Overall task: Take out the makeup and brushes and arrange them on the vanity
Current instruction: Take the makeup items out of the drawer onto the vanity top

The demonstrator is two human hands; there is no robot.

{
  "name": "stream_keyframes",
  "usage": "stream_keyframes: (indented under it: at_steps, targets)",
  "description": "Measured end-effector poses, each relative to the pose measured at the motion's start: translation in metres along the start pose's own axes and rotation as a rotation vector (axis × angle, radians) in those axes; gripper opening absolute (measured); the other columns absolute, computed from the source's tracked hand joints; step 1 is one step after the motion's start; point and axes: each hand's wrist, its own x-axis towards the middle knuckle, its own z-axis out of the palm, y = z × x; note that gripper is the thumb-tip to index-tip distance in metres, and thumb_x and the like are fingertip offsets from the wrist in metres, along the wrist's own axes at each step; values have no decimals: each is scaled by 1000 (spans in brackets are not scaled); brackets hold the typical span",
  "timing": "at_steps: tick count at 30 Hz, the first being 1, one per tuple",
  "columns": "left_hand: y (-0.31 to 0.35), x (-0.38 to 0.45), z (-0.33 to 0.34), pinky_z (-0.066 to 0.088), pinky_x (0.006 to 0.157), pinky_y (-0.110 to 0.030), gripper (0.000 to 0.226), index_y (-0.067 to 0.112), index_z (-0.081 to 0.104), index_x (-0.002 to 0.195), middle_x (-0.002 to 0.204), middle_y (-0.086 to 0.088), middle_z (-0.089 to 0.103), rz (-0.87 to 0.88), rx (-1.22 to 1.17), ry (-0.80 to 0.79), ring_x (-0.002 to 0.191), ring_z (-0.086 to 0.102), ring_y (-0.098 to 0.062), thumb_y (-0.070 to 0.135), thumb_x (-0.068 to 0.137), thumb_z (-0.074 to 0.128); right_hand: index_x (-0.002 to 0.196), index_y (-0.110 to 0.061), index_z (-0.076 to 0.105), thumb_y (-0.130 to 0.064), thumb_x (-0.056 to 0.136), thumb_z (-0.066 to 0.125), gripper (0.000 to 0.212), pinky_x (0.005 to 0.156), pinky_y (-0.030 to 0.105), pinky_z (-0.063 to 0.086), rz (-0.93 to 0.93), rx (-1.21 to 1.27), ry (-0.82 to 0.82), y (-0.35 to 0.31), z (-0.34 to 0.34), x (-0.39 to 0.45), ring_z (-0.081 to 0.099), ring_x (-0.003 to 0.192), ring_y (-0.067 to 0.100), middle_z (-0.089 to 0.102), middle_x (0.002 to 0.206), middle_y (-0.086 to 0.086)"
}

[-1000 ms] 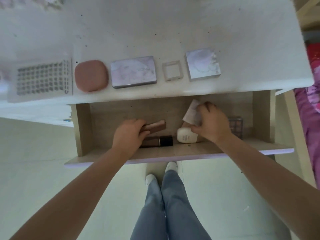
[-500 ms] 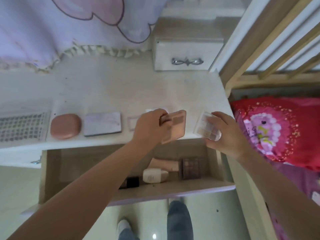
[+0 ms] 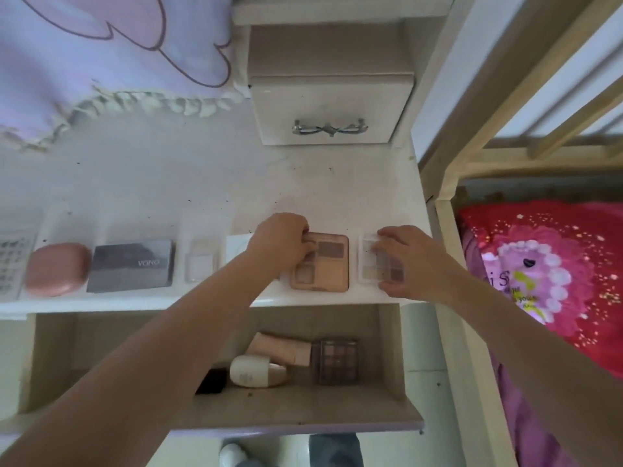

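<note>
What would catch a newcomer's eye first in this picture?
Two hands at the vanity's front edge: the left hand grips a peach eyeshadow palette, and the right hand holds a clear-cased palette beside it. Below, the open wooden drawer holds a cream bottle; a bright red floral bedspread glows at right.
</note>
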Motion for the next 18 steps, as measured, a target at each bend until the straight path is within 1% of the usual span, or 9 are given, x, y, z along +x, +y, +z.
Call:
stream_keyframes:
  at_steps: [4,7,9,10,12,14,15,16,18]
  targets:
    - [1,-2,1,44,84,-33,28,6,59,111,111,-12,59,-29,99,35,105,52,-28,21,90,49,123,-5,54,-21,70,73,58,107,36,26,-31,48,28,1,-1,6,36,127,32,41,138,19]
    - [0,-9,3,44,84,-36,29,5,58,112,112,-14,55,-25,129,106,107,50,-30,21,90,47,125,-7,52,-22,73,72,58,109,34,21,-35,4,-36,-3,-3,7,32,131,30,37,141,17]
    - [-3,-20,6,44,83,-38,29,4,59,111,112,-14,56,4,77,235,108,49,-31,21,89,48,110,2,61,-20,69,75,49,106,39,27,-100,51,97,-7,-6,2,41,123,41,48,128,27]
    - [-9,-32,10,46,78,-39,28,3,60,107,108,-16,58,71,62,356,104,52,-32,19,88,48,97,6,65,-22,69,73,41,102,37,32,-111,101,228,-11,-6,-3,49,114,42,55,116,32]
    - [-31,-69,23,49,61,-35,24,0,65,90,85,-17,64,253,52,506,81,61,-33,14,82,48,82,8,66,-26,75,62,36,97,16,33,-85,194,458,-32,-1,-14,56,98,29,64,94,29]
    - [-67,-107,49,44,49,-28,21,0,65,74,66,-14,62,353,48,541,59,59,-30,9,77,46,76,8,65,-23,78,60,31,90,7,32,-107,257,459,-61,16,-26,57,81,25,66,79,23]
    - [-89,-124,64,42,48,-26,22,0,65,72,64,-14,61,331,73,474,56,59,-30,10,77,46,74,6,65,-21,76,61,28,84,10,37,-131,275,403,-76,30,-32,60,74,25,66,74,20]
    - [-112,-136,79,44,51,-25,24,0,65,78,70,-16,63,252,105,340,61,61,-32,13,79,45,74,5,66,-18,75,64,24,77,16,42,-161,284,314,-93,48,-36,62,70,26,66,72,18]
    - [-155,-151,99,49,77,-31,34,4,58,113,110,-18,60,-71,164,-35,100,57,-34,19,84,49,85,-1,67,-15,75,65,17,72,22,38,-179,290,39,-123,82,-36,63,77,30,67,82,17]
